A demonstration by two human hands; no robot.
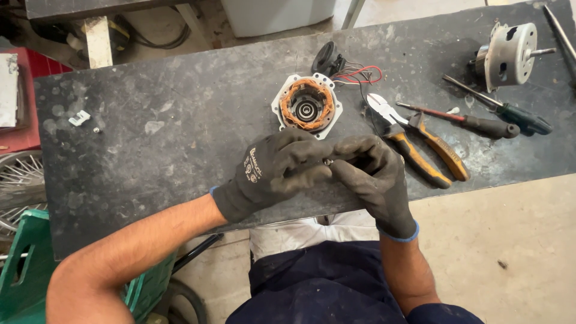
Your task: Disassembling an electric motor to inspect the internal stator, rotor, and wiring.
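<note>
I see my black-gloved left hand (273,171) and right hand (372,174) pinched together on 1 small metal part (327,161), just below the round copper-wound white motor stator (306,106) on the dark bench (150,138).

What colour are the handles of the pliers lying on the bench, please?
Orange and black, seen in the head view: pliers.
</note>
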